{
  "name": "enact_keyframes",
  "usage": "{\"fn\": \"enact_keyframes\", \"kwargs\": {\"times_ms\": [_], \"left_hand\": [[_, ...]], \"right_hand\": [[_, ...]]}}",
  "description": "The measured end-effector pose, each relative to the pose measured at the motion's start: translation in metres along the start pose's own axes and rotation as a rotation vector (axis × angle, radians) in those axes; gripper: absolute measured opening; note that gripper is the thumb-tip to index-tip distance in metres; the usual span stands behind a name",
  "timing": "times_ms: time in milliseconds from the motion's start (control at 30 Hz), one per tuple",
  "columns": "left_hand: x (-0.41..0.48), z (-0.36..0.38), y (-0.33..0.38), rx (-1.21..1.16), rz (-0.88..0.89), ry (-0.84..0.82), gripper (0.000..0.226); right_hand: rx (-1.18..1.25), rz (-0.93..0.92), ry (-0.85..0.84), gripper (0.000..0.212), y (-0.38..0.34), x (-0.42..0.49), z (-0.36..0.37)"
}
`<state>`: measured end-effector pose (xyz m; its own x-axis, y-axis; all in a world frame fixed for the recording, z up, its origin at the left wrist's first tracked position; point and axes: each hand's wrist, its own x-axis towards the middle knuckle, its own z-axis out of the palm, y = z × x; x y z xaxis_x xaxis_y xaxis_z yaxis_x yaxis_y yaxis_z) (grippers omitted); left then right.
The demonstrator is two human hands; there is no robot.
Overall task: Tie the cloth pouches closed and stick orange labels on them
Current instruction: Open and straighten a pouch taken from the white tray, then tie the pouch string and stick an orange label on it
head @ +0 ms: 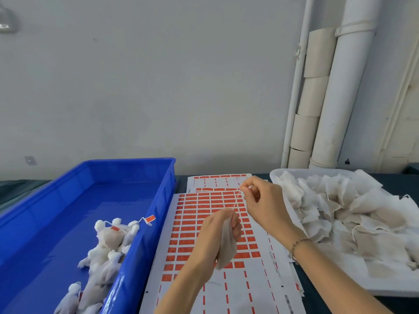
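Our left hand (210, 234) grips a pouch (226, 248); our right hand (263, 202) pinches its string (236, 201) taut.
Both hover over the label sheet (192, 234), hiding part of it. Bin (145, 234) at left holds tied pouches (108, 239), some labelled; tray (362, 284) at right is heaped with loose pouches (340, 214).

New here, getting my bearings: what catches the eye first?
Over the central orange label sheet, the left hand grips a cloth pouch while the right hand pinches its string. A blue crate at left holds tied, labelled pouches; a white tray at right is heaped with more.
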<state>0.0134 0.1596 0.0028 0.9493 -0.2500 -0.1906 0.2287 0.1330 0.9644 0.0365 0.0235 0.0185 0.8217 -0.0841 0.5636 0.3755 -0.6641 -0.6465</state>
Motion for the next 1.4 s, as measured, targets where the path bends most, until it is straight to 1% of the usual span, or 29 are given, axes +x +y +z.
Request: {"fn": "enact_keyframes", "kwargs": {"times_ms": [67,133,200,233,267,333,400,600,733,833,900,967,1067,1100,1167,1233,1300,1367,1400], "left_hand": [[-0.007,0.001,-0.007,-0.138,0.006,-0.001,0.028],[-0.008,0.001,-0.009,-0.182,-0.001,0.007,0.024],[-0.009,-0.002,-0.014,-0.048,0.079,0.005,0.022],[-0.012,-0.004,-0.018,0.041,0.13,0.001,0.023],[-0.015,-0.007,-0.023,0.08,0.152,-0.003,0.026],[-0.02,-0.011,-0.028,0.078,0.177,-0.012,0.03],[-0.024,-0.013,-0.028,0.039,0.181,-0.009,0.03],[-0.024,-0.021,-0.032,-0.127,0.209,0.032,0.033],[-0.024,-0.021,-0.035,-0.144,0.238,-0.016,0.043],[-0.02,-0.022,-0.04,-0.116,0.269,0.045,0.045],[-0.015,-0.023,-0.048,-0.034,0.307,0.109,0.038],[-0.011,-0.024,-0.056,0.155,0.399,0.198,0.033],[-0.007,-0.024,-0.067,0.546,0.62,0.311,0.041],[-0.006,-0.023,-0.069,0.625,0.682,0.329,0.043],[-0.005,-0.022,-0.071,0.686,0.78,0.346,0.043],[-0.005,-0.02,-0.073,0.647,0.813,0.374,0.039],[-0.007,-0.018,-0.071,0.545,0.793,0.368,0.034],[-0.011,-0.015,-0.065,0.387,0.72,0.276,0.024],[-0.014,-0.014,-0.061,0.296,0.661,0.228,0.023]], "right_hand": [[-0.01,0.022,0.001,0.006,-0.003,0.002,0.009],[0.024,0.062,0.052,0.007,-0.005,0.005,0.014],[0.062,0.095,0.112,0.005,-0.006,0.008,0.013],[0.063,0.097,0.124,0.004,-0.005,0.009,0.012],[0.059,0.094,0.124,0.005,-0.004,0.009,0.011],[0.052,0.092,0.119,0.004,0.001,0.007,0.01],[0.05,0.108,0.119,0.004,0.007,0.003,0.01],[-0.004,0.169,-0.002,0.004,0.029,-0.026,0.015],[0.03,0.213,-0.087,0.007,0.034,-0.054,0.022],[0.014,0.221,-0.153,0.007,0.034,-0.073,0.024],[-0.007,0.199,-0.208,0.008,0.032,-0.084,0.025],[0.001,0.18,-0.254,0.011,0.025,-0.092,0.023],[0.065,0.189,-0.29,0.014,0.014,-0.095,0.02],[0.097,0.192,-0.293,0.014,0.01,-0.094,0.018],[0.173,0.179,-0.292,0.015,0.002,-0.092,0.015],[0.243,0.162,-0.288,0.013,-0.004,-0.09,0.012],[0.312,0.151,-0.286,0.011,-0.009,-0.089,0.01],[0.348,0.129,-0.259,0.014,-0.01,-0.088,0.01],[0.35,0.126,-0.233,0.015,-0.01,-0.088,0.01]]}}
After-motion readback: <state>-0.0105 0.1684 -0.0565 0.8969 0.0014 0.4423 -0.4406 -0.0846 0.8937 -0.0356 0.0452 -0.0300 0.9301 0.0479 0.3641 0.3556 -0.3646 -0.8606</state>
